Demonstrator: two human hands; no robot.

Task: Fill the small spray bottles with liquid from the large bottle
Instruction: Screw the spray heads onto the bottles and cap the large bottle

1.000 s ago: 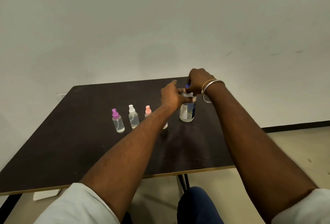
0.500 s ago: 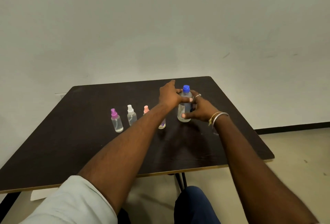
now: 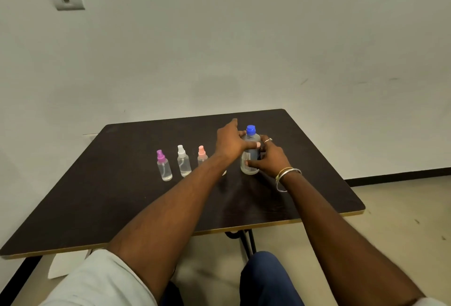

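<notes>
The large clear bottle (image 3: 250, 157) with a blue cap stands upright on the dark table (image 3: 122, 196). My left hand (image 3: 230, 141) wraps its upper part from the left. My right hand (image 3: 269, 158) grips its lower body from the right. To the left stand three small spray bottles in a row: purple-capped (image 3: 164, 166), white-capped (image 3: 183, 161) and pink-capped (image 3: 202, 154). A fourth small bottle (image 3: 224, 172) is almost entirely hidden behind my left forearm.
The table's front edge (image 3: 268, 224) has a light trim. A white wall stands right behind the table. A table leg (image 3: 247, 242) and my blue-trousered knee (image 3: 263, 279) are below the edge. White paper (image 3: 66, 265) lies on the floor at left.
My right hand came down from the blue cap to the bottle's lower body a second ago and has stayed there. My left hand keeps hold of the bottle's upper part.
</notes>
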